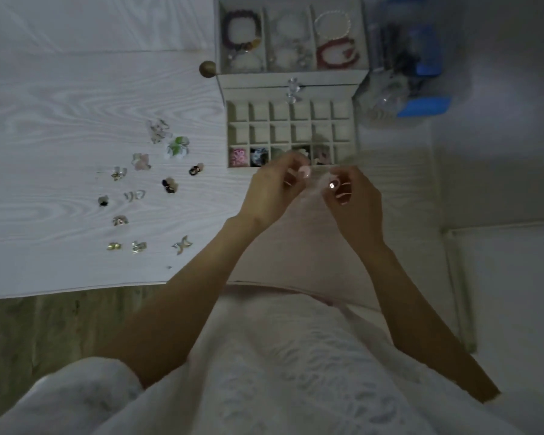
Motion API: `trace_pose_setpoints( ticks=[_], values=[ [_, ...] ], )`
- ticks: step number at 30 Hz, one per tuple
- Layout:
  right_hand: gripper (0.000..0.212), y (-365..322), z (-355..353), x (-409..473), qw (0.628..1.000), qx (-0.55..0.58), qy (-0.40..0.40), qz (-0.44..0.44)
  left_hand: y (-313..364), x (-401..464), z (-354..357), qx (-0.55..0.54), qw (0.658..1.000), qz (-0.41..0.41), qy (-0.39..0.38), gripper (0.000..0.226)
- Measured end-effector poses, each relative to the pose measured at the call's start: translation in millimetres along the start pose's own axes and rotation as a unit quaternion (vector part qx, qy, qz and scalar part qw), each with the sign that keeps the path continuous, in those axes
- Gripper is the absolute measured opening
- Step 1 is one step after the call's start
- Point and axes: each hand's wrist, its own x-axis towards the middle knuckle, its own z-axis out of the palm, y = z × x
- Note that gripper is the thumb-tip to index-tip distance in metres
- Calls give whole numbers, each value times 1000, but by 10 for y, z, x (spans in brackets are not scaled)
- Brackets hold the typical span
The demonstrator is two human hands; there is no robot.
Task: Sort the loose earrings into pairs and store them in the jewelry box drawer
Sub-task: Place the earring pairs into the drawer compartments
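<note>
- Head view, centre of the frame: the left hand (272, 191) and the right hand (354, 199) meet just below the near edge of the open jewelry box drawer (289, 135), fingers of both curled toward each other.
- The left hand pinches a small pale pink earring (303, 171) at its fingertips; the right hand's fingers are curled too, with a small shiny spot at their tips, but whether that is a second earring or a nail I cannot tell.
- The relation that matters: the drawer lies straight above the fingertips in the frame, and the nearest row is the filled one. From the left, its cells hold pink, dark and mixed pieces; the cell at the right end (343, 153) looks free.
- That free cell sits up and slightly right of the pinched earring, closer to the right hand.
- Loose earrings (139, 196) lie scattered left of centre on the white table (60, 120), well apart from both hands and nearer the left one.
</note>
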Motion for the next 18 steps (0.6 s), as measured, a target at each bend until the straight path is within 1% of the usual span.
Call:
trace_pose_setpoints(
  ticks=[3,6,9,13,15,17,18],
  values=[
    [15,203,-307,271,1000,6,24,5,182,321,483,-12,1000,-19,18,16],
    [12,322,-412,409,1000,15,21,9,247,537,718,11,999,-13,44,18],
    [10,407,-443,492,1000,18,17,8,243,646,816,80,996,1,44,19],
    [11,429,-434,587,999,18,17,-20,250,630,829,160,986,47,26,23],
    [13,424,-423,637,999,6,17,-41,234,598,814,224,971,74,35,22],
    [14,401,-396,684,997,-19,13,-68,189,554,777,321,939,105,64,20],
    [15,389,-377,708,996,-33,9,-82,163,526,749,352,926,113,76,18]
  ],
)
